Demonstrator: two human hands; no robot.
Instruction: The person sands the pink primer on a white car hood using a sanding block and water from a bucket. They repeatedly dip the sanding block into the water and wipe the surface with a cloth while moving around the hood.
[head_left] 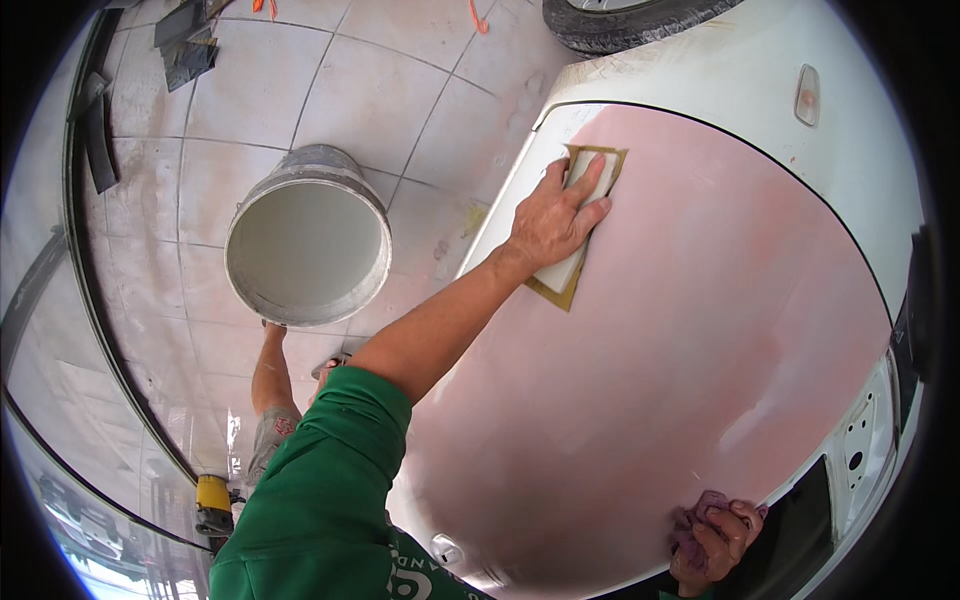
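My left hand [560, 215] lies over a long white sanding block [566, 275], its fingers wrapped round the edges and pressing it down. A sheet of tan sandpaper [547, 293] sticks out from under the block. Both rest on a car door [640, 380] coated in dull pink, near the white strip along its lower edge. At the bottom right, my right hand [722, 545] is closed round a crumpled, wet-looking purple cloth [690, 535], beside the door's upper edge and window opening.
A grey bucket [318, 160] of cloudy water stands on the tiled floor [240, 90] left of the door. Beyond the door are a white fender [750, 70] and a tyre [640, 30]. Dark sheets [185, 50] and a yellow-black tool [212, 497] lie at the left.
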